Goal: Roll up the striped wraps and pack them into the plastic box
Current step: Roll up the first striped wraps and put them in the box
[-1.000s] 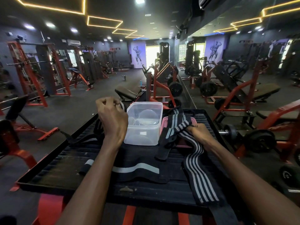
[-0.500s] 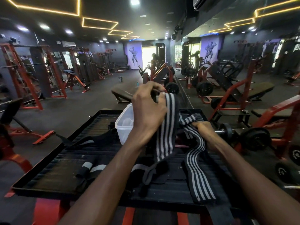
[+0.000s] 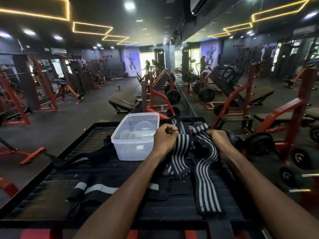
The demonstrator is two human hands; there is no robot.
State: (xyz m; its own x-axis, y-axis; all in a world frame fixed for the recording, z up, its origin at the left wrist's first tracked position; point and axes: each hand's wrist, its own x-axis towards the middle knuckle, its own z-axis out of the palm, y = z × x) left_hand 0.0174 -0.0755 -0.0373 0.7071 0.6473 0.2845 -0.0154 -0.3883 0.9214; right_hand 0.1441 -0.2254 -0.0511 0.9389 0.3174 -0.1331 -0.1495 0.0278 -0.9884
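Head view shows the left hand point(image 3: 164, 138) lower than half a second ago: then it held a striped wrap point(image 3: 181, 152) lifted in front of the clear plastic box point(image 3: 136, 135), now it has brought that wrap down to the black ribbed tray point(image 3: 57, 183), fingers curled tight on its upper end just right of the box. The box, hidden behind the raised wrap before, is in plain sight again. The right hand point(image 3: 219, 140) stays where it was, fingers closed round the top of the second striped wrap point(image 3: 206, 178), which runs toward the near edge of the tray and over it.

My reading: one wrap is now separated and held at its end, ready to start a roll; nothing is rolled or packed yet.

Both wraps are flat bands of woven, stretchy-looking black cloth with pale lengthwise stripes, limp and folding on themselves. The box is translucent, rigid, rectangular with rounded corners, with something clear and rounded inside it. A dark strap with a grey band point(image 3: 96, 188) lies flat at the near left.
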